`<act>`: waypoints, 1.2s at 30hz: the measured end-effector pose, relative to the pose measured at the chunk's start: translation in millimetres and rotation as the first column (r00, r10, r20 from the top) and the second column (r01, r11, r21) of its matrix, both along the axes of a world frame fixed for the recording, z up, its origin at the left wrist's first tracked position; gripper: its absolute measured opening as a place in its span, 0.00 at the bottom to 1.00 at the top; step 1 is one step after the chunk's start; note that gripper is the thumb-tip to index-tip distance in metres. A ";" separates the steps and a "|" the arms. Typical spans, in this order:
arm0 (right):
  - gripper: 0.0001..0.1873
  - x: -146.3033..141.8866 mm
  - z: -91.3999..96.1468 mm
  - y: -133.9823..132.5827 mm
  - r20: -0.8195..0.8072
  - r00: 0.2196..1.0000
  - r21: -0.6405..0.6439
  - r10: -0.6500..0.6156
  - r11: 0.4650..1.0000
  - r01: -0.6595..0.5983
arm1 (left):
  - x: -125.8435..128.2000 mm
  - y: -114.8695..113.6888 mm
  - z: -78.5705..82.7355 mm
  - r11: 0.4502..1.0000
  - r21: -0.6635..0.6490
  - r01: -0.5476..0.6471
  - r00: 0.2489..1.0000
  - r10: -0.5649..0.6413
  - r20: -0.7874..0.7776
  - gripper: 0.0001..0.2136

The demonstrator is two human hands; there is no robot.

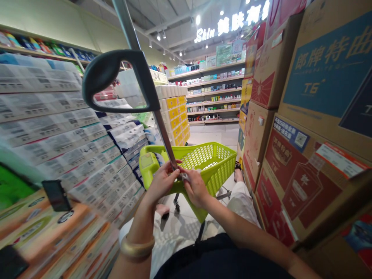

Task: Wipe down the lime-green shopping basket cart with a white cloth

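A slim metal pole (166,133) with a dark grey loop handle (149,83) slants across the view, its top out of frame. My left hand (163,179) is closed around its lower part, thumb against the metal. Beside it, my right hand (197,188) is closed, its fingertips pinching a small crumpled white piece (185,176) against the pole. I cannot tell whether this piece is tissue or plastic film. Both hands are over the near end of a lime-green shopping cart (215,186), whose basket has perforated walls. The pole's lower end is hidden.
Stacked white packs (55,112) rise on the left, above orange packs (52,236) with a dark phone-like object (56,195) on top. Tall cardboard boxes (308,162) line the right. Stocked shelves (215,89) stand ahead. A foot (238,175) is beside the cart.
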State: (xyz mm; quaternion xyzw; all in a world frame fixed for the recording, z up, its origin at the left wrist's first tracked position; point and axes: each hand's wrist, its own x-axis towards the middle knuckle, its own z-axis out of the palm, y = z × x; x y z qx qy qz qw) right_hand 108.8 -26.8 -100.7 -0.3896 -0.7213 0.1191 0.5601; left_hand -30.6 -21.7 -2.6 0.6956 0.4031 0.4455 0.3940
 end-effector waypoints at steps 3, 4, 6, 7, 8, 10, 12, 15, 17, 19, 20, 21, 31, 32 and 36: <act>0.20 8.7 -5.0 3.0 0.068 0.998 0.008 0.008 1.000 -0.009 | -6.0 -2.5 1.4 1.000 -0.014 -0.007 1.000 0.008 0.026 0.14; 0.18 15.1 -8.9 6.5 0.079 0.997 -0.003 -0.010 1.000 0.011 | -8.0 -3.6 2.2 1.000 -0.025 -0.009 0.999 0.010 0.042 0.14; 0.16 27.7 -17.7 14.3 0.073 0.994 -0.038 -0.079 0.996 0.082 | -11.4 -5.4 3.2 0.999 -0.043 -0.012 0.998 0.015 0.065 0.13; 0.16 31.9 -21.6 17.5 0.062 0.991 -0.056 -0.117 0.991 0.120 | -12.7 -5.9 3.4 0.999 -0.047 -0.014 0.997 0.017 0.070 0.13; 0.16 33.7 -24.4 19.7 0.050 0.987 -0.072 -0.154 0.985 0.157 | -13.7 -6.1 3.4 0.999 -0.045 -0.018 0.997 0.021 0.071 0.13; 0.15 29.0 -25.9 19.6 0.019 0.979 -0.090 -0.201 0.975 0.202 | -15.0 -5.6 2.5 0.999 -0.034 -0.026 0.997 0.029 0.069 0.12; 0.15 15.1 -21.5 13.6 -0.013 0.984 -0.080 -0.176 0.981 0.175 | -15.7 -4.4 1.1 0.999 -0.016 -0.038 0.997 0.039 0.064 0.12; 0.17 -7.1 -10.3 0.4 -0.003 0.999 -0.011 -0.042 0.999 0.042 | -16.8 -3.1 -0.6 0.998 0.013 -0.054 0.997 0.054 0.048 0.12; 0.18 -11.5 -6.3 -4.5 0.041 0.999 0.027 0.023 0.999 -0.024 | -18.0 -3.6 -0.3 0.998 0.021 -0.053 0.998 0.053 0.033 0.12; 0.18 -4.7 -8.7 -3.1 0.094 0.995 0.039 0.042 0.998 -0.046 | -19.0 -5.3 1.1 0.999 0.020 -0.048 0.999 0.048 0.019 0.12; 0.18 1.7 -12.2 -0.2 0.113 0.993 0.036 0.032 0.999 -0.037 | -19.3 -6.3 2.0 0.999 0.018 -0.047 0.999 0.047 0.013 0.12; 0.18 9.0 -16.7 3.5 0.123 0.992 0.027 0.008 1.000 -0.012 | -19.4 -7.1 2.9 0.999 0.019 -0.050 0.999 0.050 0.010 0.11; 0.17 -10.6 -10.5 -2.1 0.030 0.999 0.010 -0.014 1.000 0.013 | -20.3 -1.4 -3.9 0.993 0.080 -0.085 0.996 0.088 -0.025 0.11; 0.18 -15.4 -7.1 -5.4 0.050 0.999 0.040 0.018 0.999 -0.020 | -21.0 -1.1 -4.4 0.993 0.086 -0.085 0.995 0.089 -0.042 0.11; 0.20 -8.7 -11.5 -5.5 0.126 0.991 0.115 0.048 0.991 -0.063 | -22.8 -3.2 -2.5 0.990 0.110 -0.086 0.988 0.099 -0.115 0.13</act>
